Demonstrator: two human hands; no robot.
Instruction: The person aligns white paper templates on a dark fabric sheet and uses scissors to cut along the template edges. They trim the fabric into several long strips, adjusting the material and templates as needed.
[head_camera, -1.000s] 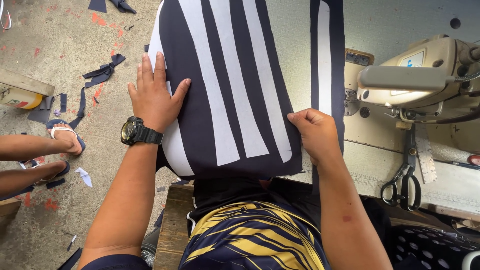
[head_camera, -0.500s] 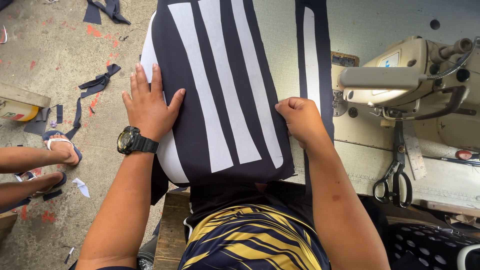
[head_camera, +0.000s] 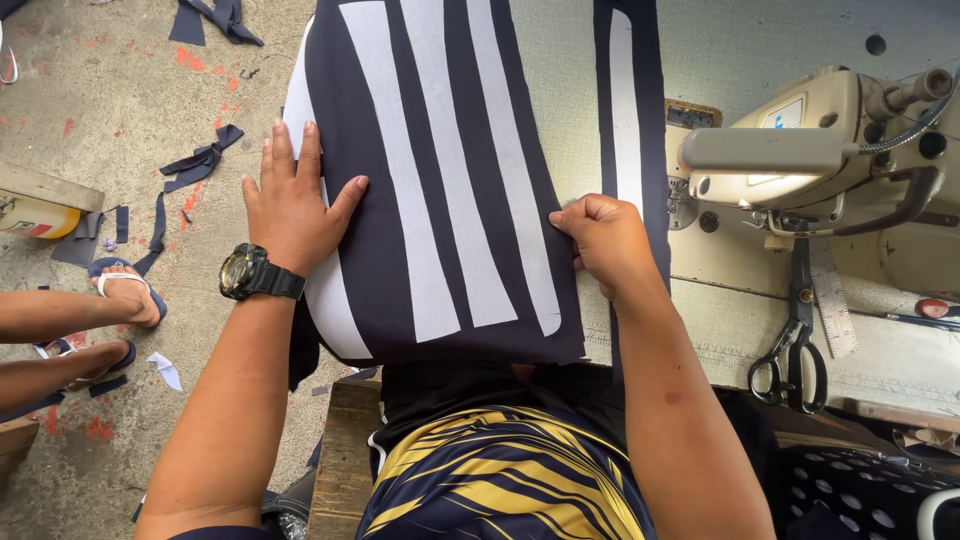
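A big stack of dark blue cloth pieces (head_camera: 440, 180) with white strips on top lies on the table (head_camera: 760, 30), hanging a little over the near edge. The left hand (head_camera: 295, 200) lies flat and open on the left side of the stack, fingers spread, pressing it down. It holds nothing. The right hand (head_camera: 605, 240) is curled into a loose fist at the right edge of the stack and seems to pinch the edge of the cloth there.

Just right of the stack lies one long thin cloth strip (head_camera: 628, 110). Next to that stands the sewing machine (head_camera: 830, 160). Nothing is under its needle. Black scissors (head_camera: 795, 340) lie on the table, untouched.

So the stack looks neat and lined up, but sewing has not started yet. Cloth scraps (head_camera: 195, 165) lie on the floor.
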